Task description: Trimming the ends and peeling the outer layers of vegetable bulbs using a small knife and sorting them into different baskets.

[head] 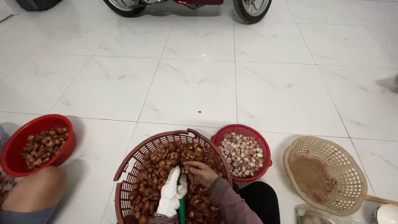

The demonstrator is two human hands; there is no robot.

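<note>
On the white tiled floor [199,91], a large dark-red basket [124,182] full of unpeeled shallots [155,174] is placed directly in front of the person. The left hand [172,193], covered by a white glove, is closed around a green handle [181,209], probably of a small knife; the blade cannot be seen. The bare right hand [201,172] rests on the pile, and its fingers [191,168] are curled on one shallot. To the right, touching the large basket, a smaller red basket [265,145] holds pale peeled shallots [242,153], only a shallow layer. A red bowl [16,145] at the left holds brown pieces, perhaps skins or more bulbs. A beige basket [352,174] is almost empty. Judged from these amounts, only a small part is peeled and most is left.
</note>
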